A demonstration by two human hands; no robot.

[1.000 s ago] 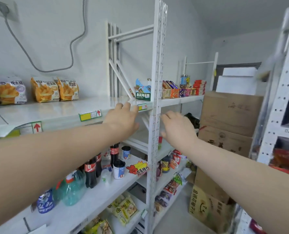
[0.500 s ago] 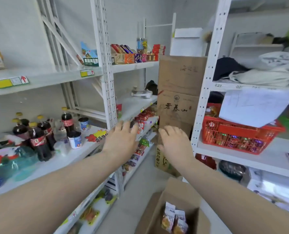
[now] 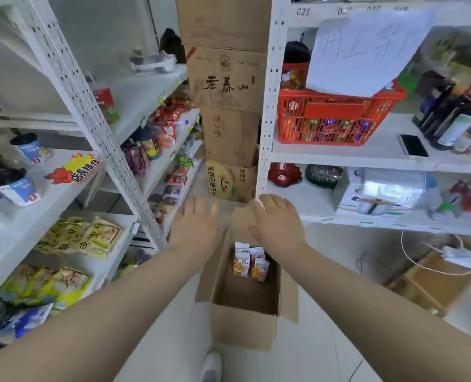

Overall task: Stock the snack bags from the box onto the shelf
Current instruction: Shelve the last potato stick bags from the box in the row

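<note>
I had both hands out over the open cardboard box (image 3: 242, 307) on the floor. My left hand (image 3: 197, 230) and right hand (image 3: 277, 227) were palm-down with fingers loosely spread, holding nothing. The snack bags (image 3: 249, 261) stood upright at the box's far end, just under my right hand. The white shelf (image 3: 96, 117) stood to my left.

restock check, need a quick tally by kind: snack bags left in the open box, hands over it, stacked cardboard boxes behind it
snack bags in the open box: 3
hands, left hand and right hand, both empty: 2
stacked cardboard boxes: 4
total: 9
</note>
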